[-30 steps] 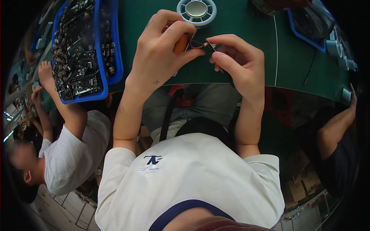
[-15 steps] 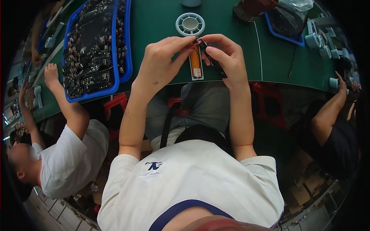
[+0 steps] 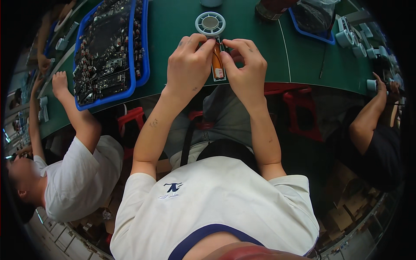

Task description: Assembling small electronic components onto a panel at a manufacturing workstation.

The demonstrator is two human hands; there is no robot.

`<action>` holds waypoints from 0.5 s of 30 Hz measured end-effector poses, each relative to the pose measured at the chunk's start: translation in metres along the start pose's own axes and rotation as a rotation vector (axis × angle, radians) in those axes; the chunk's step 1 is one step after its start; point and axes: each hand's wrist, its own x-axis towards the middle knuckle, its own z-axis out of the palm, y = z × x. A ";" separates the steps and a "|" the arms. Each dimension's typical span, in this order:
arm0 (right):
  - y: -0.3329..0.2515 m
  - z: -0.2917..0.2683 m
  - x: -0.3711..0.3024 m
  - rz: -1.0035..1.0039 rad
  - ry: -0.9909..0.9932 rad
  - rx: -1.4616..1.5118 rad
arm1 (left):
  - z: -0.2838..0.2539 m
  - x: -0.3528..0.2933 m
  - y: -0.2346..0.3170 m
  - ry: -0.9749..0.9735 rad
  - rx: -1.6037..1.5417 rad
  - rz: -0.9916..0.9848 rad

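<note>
A small fan body lies on the green table, its round grey-white head (image 3: 210, 23) pointing away from me. Its narrow handle housing (image 3: 220, 79) lies toward me, with an orange cylindrical battery (image 3: 217, 63) inside. My left hand (image 3: 189, 65) is closed, thumb and fingers pinched at the handle's upper end; what they pinch is hidden. On the other side my right hand (image 3: 247, 67) has curled fingers, with the index fingertip and thumb apart beside the housing. Something dark and thin wires show between the hands near the battery's top.
Left of me, blue trays (image 3: 133, 56) hold many black circuit boards. A dark jar (image 3: 271, 11), a blue tray with a plastic bag (image 3: 316, 37) and pale fan parts (image 3: 346, 39) stand to the right. Co-workers sit on both sides; one arm (image 3: 78, 108) rests near the trays.
The long black board in my right hand is no longer visible there. My right fingers have loosened beside the handle, and my left hand has shifted rightward over its upper end.
</note>
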 end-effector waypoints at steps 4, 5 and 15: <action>0.003 -0.003 -0.001 -0.138 0.001 -0.127 | -0.009 0.001 0.004 -0.076 0.095 0.043; 0.007 -0.005 0.000 -0.216 0.001 -0.190 | -0.013 0.004 0.005 -0.110 0.127 0.067; 0.003 -0.020 0.016 -0.184 -0.109 -0.155 | -0.001 -0.017 0.004 -0.059 -0.273 -0.154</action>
